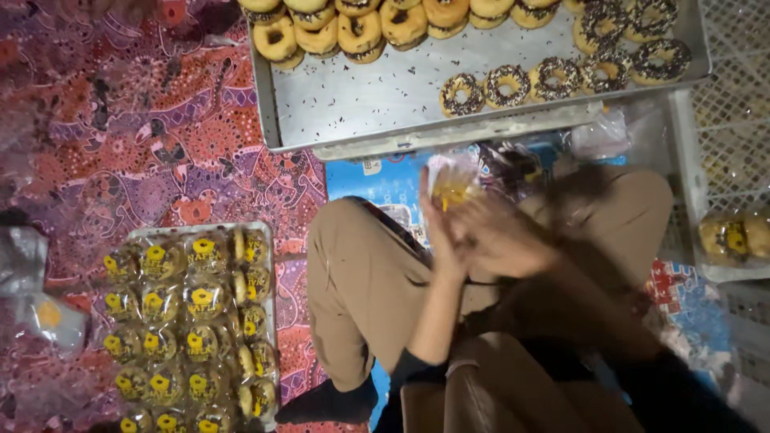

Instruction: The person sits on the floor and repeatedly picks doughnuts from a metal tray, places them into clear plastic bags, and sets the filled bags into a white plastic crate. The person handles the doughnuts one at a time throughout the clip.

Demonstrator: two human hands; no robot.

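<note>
A patterned red and purple mat covers the floor across the left half of the frame. At the top, a large metal tray lies tilted across the upper middle and right; plain glazed doughnuts crowd its upper left part and chocolate-sprinkled doughnuts run in a row toward its upper right, with loose sprinkles scattered on the bare metal between. The person's tan trousers fill the centre, knees bent, a dark sock showing at the lower middle. In the lower left a smaller tray is packed with bagged doughnuts, each in clear wrap with a yellow sticker. At the right edge a white lattice crate holds two more bagged doughnuts. In the centre, above the knees, the left hand and right hand are brought close together, both blurred; they close around the lower part of a small clear bag with a doughnut, which sticks up just above the fingers. Whether the fingers pinch the wrap or merely cup it cannot be told through the blur.
</note>
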